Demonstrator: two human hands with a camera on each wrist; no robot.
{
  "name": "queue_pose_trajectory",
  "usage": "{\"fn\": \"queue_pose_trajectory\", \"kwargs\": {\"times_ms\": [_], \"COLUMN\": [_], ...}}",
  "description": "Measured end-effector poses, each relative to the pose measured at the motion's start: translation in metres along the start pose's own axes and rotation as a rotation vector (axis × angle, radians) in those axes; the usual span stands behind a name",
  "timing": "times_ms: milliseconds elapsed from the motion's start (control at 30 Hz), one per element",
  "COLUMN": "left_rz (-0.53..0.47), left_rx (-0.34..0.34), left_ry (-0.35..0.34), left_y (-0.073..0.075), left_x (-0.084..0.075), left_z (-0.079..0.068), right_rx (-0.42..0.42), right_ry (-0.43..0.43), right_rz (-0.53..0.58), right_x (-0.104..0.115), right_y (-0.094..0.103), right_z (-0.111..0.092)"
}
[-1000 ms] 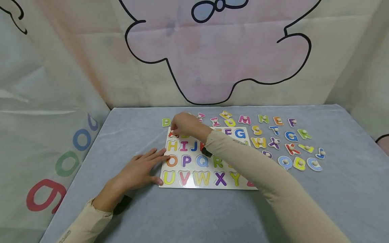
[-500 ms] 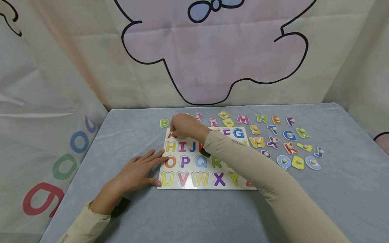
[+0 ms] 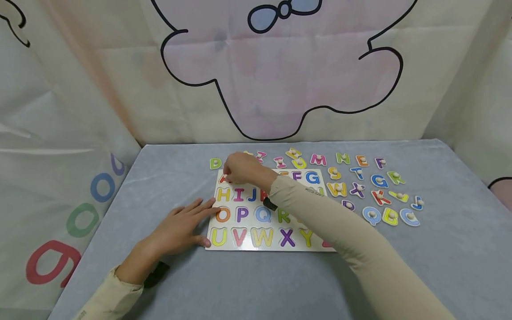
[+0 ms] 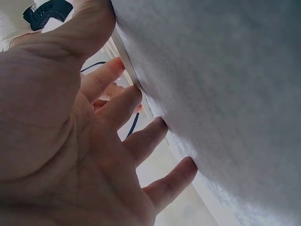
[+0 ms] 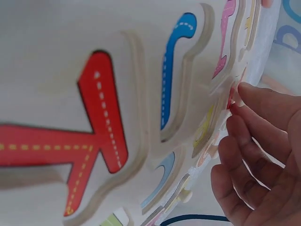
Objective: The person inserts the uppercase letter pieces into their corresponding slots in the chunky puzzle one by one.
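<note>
A white alphabet puzzle board [image 3: 272, 249] lies on the grey cloth, with rows of coloured letter shapes. At its upper left corner, my right hand [image 3: 246, 168] pinches the red letter A piece [image 3: 222, 178] between thumb and forefinger. The right wrist view shows these fingertips on a bit of red [image 5: 231, 96] at the board's far edge, the other fingers curled below. My left hand [image 3: 178, 229] lies along the board's left side, fingers spread, fingertips right at the edge. My right forearm covers part of the board's right half.
Loose knobbed letter pieces lie behind and right of the board, among them a green D [image 3: 215, 164], a pink M [image 3: 318, 160], a red K [image 3: 381, 198] and a blue Q [image 3: 372, 215]. A printed cloth wall [image 3: 328, 71] rises behind the table.
The head view has shifted slightly. My right hand stays at the A, its fingertips barely moved; my left hand keeps its place at the board's edge.
</note>
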State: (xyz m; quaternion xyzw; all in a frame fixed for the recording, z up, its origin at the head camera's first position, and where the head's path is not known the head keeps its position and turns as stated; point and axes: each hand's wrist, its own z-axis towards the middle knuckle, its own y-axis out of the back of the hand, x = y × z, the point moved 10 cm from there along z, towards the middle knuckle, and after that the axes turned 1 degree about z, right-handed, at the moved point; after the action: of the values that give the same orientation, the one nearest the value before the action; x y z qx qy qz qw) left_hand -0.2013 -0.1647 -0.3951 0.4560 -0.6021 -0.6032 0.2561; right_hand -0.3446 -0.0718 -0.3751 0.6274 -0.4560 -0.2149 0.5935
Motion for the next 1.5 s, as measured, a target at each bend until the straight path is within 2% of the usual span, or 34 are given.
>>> {"fn": "queue_pose_trajectory", "kwargs": {"times_ms": [133,267,400,533,700,833,1000,1300,1500], "left_rz": [0.0,-0.018,-0.007,0.002,-0.013,-0.026,-0.067,-0.077,-0.077], "left_rx": [-0.002,0.006,-0.006,-0.017,0.016,0.054,0.096,0.093,0.082], "left_ry": [0.002,0.004,0.023,0.026,0.027,-0.004,-0.043,-0.03,-0.033], "left_y": [0.002,0.0,0.004,0.009,0.004,-0.001,-0.005,-0.008,-0.008], "left_x": [0.0,0.001,0.006,0.007,0.007,0.003,-0.002,-0.001,-0.002], "left_z": [-0.001,-0.004,-0.006,-0.005,-0.002,-0.002,-0.004,-0.004,-0.002], "right_rx": [-0.027,-0.026,-0.08,-0.161,-0.219,-0.269,-0.324,-0.441,-0.455], "right_ry": [0.018,0.026,0.09,0.135,0.042,-0.04,-0.065,-0.021,-0.026], "right_rz": [-0.005,0.009,0.036,0.068,0.143,0.145,0.154,0.064,0.089], "right_x": [0.001,0.001,0.001,-0.01,-0.047,-0.086,-0.128,-0.184,-0.225], "right_y": [0.004,0.01,0.03,0.054,0.063,0.063,0.064,0.075,0.075], "right_z": [-0.008,-0.027,-0.052,-0.089,-0.144,-0.184,-0.23,-0.285,-0.312]}}
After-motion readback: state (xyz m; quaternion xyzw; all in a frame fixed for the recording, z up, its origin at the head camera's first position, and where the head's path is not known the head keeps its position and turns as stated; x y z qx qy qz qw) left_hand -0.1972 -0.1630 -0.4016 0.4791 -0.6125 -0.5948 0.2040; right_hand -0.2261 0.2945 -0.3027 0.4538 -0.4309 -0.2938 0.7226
